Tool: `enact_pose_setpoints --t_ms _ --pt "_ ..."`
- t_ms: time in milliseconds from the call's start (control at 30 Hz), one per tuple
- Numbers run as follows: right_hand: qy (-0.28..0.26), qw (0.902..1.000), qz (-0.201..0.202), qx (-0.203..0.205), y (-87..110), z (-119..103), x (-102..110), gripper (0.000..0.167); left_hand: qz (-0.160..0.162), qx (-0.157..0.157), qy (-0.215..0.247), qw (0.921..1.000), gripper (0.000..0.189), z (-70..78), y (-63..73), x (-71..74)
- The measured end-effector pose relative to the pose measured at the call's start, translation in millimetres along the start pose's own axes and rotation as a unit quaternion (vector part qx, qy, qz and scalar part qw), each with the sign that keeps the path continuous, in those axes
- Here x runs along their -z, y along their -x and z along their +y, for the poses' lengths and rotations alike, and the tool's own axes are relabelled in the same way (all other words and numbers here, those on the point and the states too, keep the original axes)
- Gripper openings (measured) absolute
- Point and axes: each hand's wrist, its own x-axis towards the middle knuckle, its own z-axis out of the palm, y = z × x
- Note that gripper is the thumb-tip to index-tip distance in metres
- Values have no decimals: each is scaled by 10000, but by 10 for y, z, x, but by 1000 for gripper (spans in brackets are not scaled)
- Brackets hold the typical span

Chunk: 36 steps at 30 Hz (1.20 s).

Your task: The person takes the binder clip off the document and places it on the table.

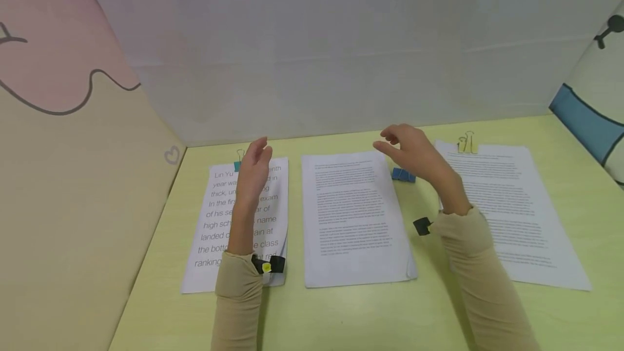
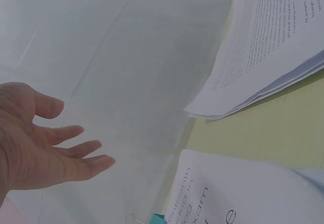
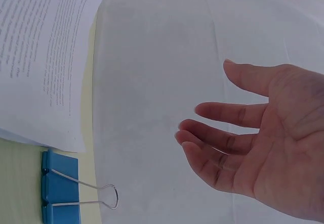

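My left hand (image 1: pixel 254 169) hovers over the left paper stack (image 1: pixel 205 278), which bears large print and has a teal binder clip (image 1: pixel 237 166) at its top edge. Its fingers are loosely extended and hold nothing. My right hand (image 1: pixel 411 150) is raised above a blue binder clip (image 1: pixel 404 175), fingers slightly bent and apart, with nothing in them. That clip lies on the table just right of the middle paper stack (image 1: pixel 358 215), which shows small print and no clip along its visible edges. In the right wrist view the blue clip (image 3: pixel 63 188) has its wire handle out.
A third paper stack (image 1: pixel 517 215) lies at the right with a yellow binder clip (image 1: pixel 468 147) on its top edge. A pale wall sheet (image 1: pixel 341 58) rises behind the yellow-green table (image 1: pixel 341 318). A wall with cartoon drawings (image 1: pixel 63 150) stands at the left.
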Motion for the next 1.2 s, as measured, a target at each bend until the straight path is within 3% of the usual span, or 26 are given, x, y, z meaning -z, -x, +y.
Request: enact_pose_setpoints --t_ms 167,600,733,967,1200 --pt "-175 9998 39 91 13 -107 -40 46 -32 45 -82 10000 54 8 7 53" --pt "-442 9978 83 495 -60 -437 -244 37 273 69 -168 9995 53 -123 102 420" --pt "-569 9965 78 614 -78 -556 -300 37 430 218 -162 9987 53 -144 120 528" --pt "-675 9952 -11 708 -154 -718 -435 37 376 416 -141 9983 55 -251 184 675" --pt "-818 9934 -441 665 -242 -871 -647 40 619 794 -395 9941 56 -358 177 821"
